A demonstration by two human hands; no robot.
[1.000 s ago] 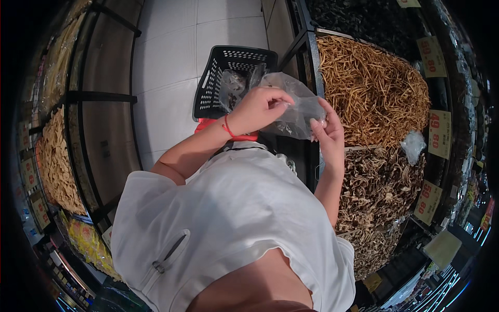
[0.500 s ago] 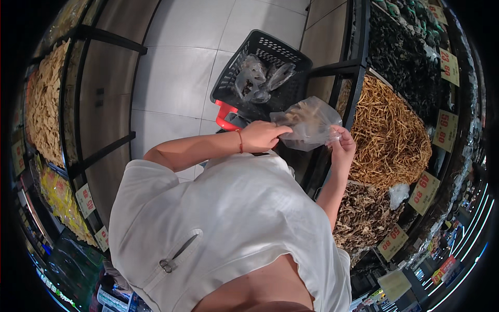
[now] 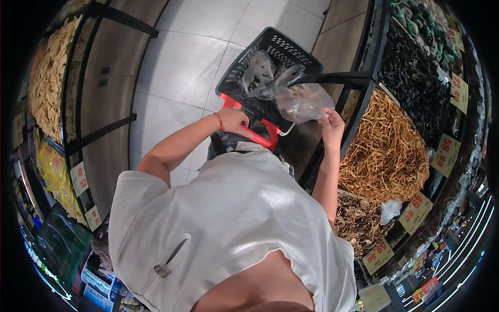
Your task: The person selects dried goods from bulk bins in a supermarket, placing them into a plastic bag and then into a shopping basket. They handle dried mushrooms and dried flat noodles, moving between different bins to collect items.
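A dark, perforated shopping basket (image 3: 293, 48) with a red handle (image 3: 255, 137) is in the aisle in front of me. My left hand (image 3: 233, 120), a red band at its wrist, is closed around the handle. Between the fingertips of my right hand (image 3: 331, 126) is the edge of a clear plastic bag (image 3: 304, 103) with pale brown pieces inside. That bag hangs over the basket's near right corner. Deeper in the basket lie other clear plastic bags (image 3: 259, 73), some with dark contents that I cannot make out.
Close on my right, a black-framed display holds heaps of golden-brown dried strips (image 3: 384, 148), dark dried pieces (image 3: 416, 78) and brown shreds (image 3: 358, 221), with price cards along it. Another shelf (image 3: 101, 67) with pale dried slices (image 3: 52, 86) runs along the left. Grey tiles (image 3: 189, 57) cover the floor between.
My left hand has let go of the plastic bag and moved left onto the red handle. The bag, still in my right hand, has shifted slightly up, over the basket's corner.
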